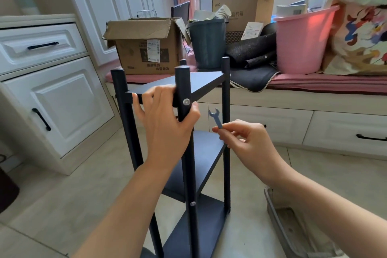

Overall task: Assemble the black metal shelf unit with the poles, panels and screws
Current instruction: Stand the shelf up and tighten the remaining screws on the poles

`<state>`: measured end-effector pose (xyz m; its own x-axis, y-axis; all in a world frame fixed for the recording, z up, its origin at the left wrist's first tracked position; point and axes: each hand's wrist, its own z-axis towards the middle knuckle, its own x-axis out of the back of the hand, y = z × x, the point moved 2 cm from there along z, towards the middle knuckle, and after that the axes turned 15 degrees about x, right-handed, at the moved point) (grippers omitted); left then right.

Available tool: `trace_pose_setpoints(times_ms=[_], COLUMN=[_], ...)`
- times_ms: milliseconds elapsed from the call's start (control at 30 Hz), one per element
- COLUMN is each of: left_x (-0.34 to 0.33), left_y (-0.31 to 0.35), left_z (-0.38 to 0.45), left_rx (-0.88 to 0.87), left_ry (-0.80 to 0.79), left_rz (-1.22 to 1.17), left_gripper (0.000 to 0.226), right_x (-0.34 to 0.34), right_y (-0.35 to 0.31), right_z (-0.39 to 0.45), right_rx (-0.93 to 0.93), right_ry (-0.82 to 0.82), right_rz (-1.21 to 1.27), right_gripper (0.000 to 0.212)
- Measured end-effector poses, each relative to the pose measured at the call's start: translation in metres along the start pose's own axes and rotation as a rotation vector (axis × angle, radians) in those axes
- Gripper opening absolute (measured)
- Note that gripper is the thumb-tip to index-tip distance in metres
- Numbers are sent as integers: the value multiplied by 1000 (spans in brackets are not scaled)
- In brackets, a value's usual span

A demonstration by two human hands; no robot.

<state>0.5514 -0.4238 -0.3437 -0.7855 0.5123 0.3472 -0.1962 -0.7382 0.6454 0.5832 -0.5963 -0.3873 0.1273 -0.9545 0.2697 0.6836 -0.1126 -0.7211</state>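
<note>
The black metal shelf unit [206, 81] stands upright on the tiled floor in the middle of the view, with several poles and three panels. My left hand [165, 119] grips the near pole [182, 81] and the front edge of the top panel, just below a silver screw [186, 102]. To the right of that pole, my right hand [240, 136] pinches a small flat wrench [215, 117], its open jaw pointing up, apart from the shelf. A second screw [192, 203] shows lower on the same pole.
A white cabinet [48, 90] stands at the left. Behind the shelf a window bench carries a cardboard box [144, 46], a dark bin [207, 44], a pink bucket [301, 42] and a black mat [253, 73]. A grey tray [282, 220] lies on the floor at the lower right.
</note>
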Motion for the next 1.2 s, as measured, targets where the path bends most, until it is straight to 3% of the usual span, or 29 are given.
trace_pose_setpoints(times_ms=[333,467,800,1200], left_x=[29,33,25,23], left_y=[-27,-28,-9,-6], left_z=[8,6,-1,0], left_rx=[100,163,102,172], left_ry=[31,35,-124,-100], left_rz=[-76,-180,-231,-308], left_gripper=[15,26,13,9], right_x=[-46,-55,-41,-29], right_y=[1,-1,3,-1], right_z=[6,8,10,11], right_rx=[77,93,80,86], right_ry=[-135,-152,-129,-48], right_rz=[-56,-61,-114,-128], right_gripper=[13,13,15,13])
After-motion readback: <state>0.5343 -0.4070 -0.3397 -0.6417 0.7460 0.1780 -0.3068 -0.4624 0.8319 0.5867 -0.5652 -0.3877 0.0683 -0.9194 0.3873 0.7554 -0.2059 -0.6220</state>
